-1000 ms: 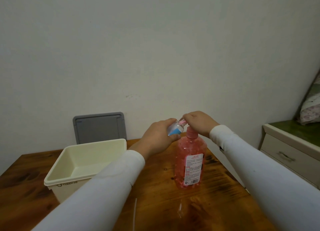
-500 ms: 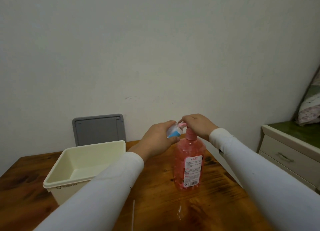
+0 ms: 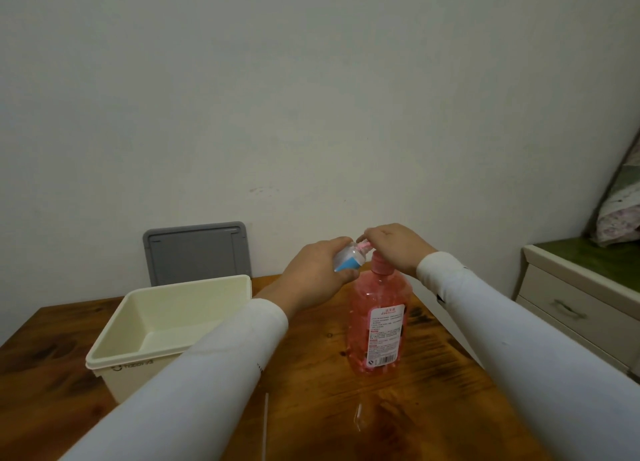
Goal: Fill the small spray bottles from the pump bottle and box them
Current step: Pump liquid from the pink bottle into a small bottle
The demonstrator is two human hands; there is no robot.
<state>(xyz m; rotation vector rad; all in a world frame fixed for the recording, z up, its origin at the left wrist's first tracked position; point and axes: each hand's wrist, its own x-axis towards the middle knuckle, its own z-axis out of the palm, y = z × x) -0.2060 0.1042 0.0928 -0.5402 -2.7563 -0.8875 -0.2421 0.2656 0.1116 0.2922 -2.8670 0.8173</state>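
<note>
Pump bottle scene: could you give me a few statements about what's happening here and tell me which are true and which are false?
1. The left hand holds a small bottle at the pump spout. True.
2. The right hand rests on top of the pump bottle. True.
3. The pump bottle lies on its side. False: it stands upright on the table.
4. The cream box already holds several bottles. False: none show in the part of its inside that is visible.
5. A grey lid leans against the wall behind the box. True.
</note>
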